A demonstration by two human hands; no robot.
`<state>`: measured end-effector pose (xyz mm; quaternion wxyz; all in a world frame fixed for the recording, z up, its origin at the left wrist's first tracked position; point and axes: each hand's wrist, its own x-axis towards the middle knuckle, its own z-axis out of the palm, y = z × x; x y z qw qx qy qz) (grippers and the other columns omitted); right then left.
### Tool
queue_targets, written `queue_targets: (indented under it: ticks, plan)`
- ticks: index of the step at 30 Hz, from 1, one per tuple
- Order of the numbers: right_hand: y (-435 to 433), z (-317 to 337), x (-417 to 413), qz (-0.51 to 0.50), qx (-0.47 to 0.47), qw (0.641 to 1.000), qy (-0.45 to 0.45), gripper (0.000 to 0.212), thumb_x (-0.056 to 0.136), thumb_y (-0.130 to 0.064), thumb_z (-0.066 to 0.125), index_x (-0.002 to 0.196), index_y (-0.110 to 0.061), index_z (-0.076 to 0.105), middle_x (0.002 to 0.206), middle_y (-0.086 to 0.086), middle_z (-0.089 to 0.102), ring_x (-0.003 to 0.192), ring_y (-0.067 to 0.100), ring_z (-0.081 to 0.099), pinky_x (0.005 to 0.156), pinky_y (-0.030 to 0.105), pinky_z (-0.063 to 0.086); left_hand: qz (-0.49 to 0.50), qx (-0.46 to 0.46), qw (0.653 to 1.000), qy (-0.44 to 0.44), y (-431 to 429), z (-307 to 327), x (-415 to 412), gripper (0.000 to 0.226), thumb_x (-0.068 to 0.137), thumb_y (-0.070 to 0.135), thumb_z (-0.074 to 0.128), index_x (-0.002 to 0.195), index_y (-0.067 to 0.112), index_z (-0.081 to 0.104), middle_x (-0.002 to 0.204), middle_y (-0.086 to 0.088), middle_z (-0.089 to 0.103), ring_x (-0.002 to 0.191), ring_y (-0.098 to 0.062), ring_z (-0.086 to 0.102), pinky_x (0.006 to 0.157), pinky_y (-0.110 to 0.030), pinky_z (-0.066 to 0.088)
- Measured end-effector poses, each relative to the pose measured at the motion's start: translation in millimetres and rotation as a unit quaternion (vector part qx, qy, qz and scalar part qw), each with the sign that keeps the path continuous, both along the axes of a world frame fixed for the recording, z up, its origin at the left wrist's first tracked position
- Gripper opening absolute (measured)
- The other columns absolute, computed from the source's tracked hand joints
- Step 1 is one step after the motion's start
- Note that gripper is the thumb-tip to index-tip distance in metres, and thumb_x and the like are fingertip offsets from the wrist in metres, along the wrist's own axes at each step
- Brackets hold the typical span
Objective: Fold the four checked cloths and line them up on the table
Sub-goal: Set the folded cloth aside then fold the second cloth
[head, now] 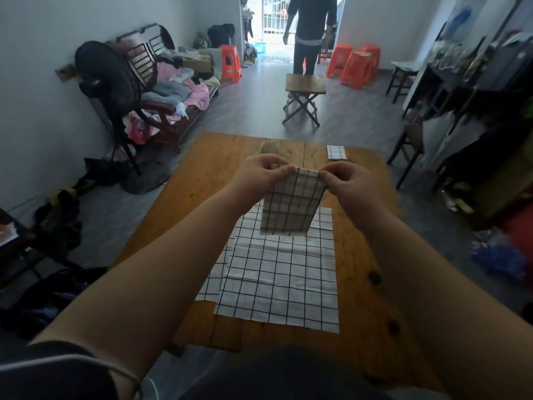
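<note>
Four checked cloths point(291, 203) point(336, 152) point(282, 278) point(212, 281), two hands point(259, 174) point(346, 180)

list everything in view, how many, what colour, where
wooden table: one, brown, in front
folded white cloth with black checks: one, held in the air above the table
flat white checked cloths: at least two, overlapping on the table
small folded checked cloth: one, white and black, table's far right
folding wooden stool: one, brown, floor beyond table
plastic stools: at least four, orange, near doorway
standing fan: one, black, at left
wooden bench: one, dark, left, piled with clothes
standing person: one, dark clothes, doorway
left hand: pinches held cloth's top left corner
right hand: pinches its top right corner
</note>
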<state>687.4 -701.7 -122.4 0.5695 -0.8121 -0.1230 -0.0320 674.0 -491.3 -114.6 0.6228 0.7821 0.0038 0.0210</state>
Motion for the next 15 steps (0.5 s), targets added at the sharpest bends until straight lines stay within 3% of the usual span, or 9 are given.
queue_targets:
  ticks: [3, 6, 11, 15]
  plan:
    - [1, 1, 1, 0.021, -0.038, 0.999, 0.011, 0.01, 0.094, -0.03, 0.069, 0.094, -0.022, 0.074, 0.093, 0.004, 0.072, 0.091, 0.021, 0.068, 0.078, 0.033, 0.059, -0.007, 0.0, 1.0, -0.002, -3, -1, 1, 0.006, 0.085, 0.029, 0.079, 0.083, 0.024, 0.077, 0.087, -0.001, 0.072, 0.087, -0.022, 0.07, 0.081, -0.045, 0.061]
    - [4, 0, 0, 0.015, -0.027, 0.999, 0.014, 0.01, 0.091, -0.03, 0.073, 0.091, -0.021, 0.077, 0.088, 0.0, 0.073, 0.088, 0.019, 0.069, 0.082, 0.039, 0.061, -0.017, 0.006, 1.0, 0.002, -8, -2, 0, 0.006, 0.087, 0.023, 0.077, 0.088, 0.017, 0.076, 0.086, -0.001, 0.071, 0.083, -0.017, 0.069, 0.079, -0.038, 0.061]
    - [2, -2, -3, 0.008, 0.014, 0.999, 0.036, 0.014, 0.091, -0.022, 0.073, 0.096, -0.009, 0.077, 0.087, 0.005, 0.073, 0.082, 0.014, 0.068, 0.076, 0.029, 0.059, -0.026, -0.027, 0.999, 0.022, -5, -7, -3, 0.022, 0.09, 0.023, 0.074, 0.105, 0.008, 0.077, 0.096, -0.007, 0.076, 0.089, -0.02, 0.073, 0.08, -0.037, 0.061]
    - [-1, -2, -5, 0.006, 0.026, 0.999, 0.046, 0.014, 0.091, -0.02, 0.072, 0.097, -0.008, 0.077, 0.091, 0.005, 0.073, 0.082, 0.01, 0.068, 0.071, 0.021, 0.057, -0.026, -0.075, 0.997, 0.025, -1, -13, -9, 0.024, 0.094, 0.02, 0.068, 0.11, 0.003, 0.074, 0.104, -0.013, 0.076, 0.096, -0.027, 0.074, 0.081, -0.04, 0.062]
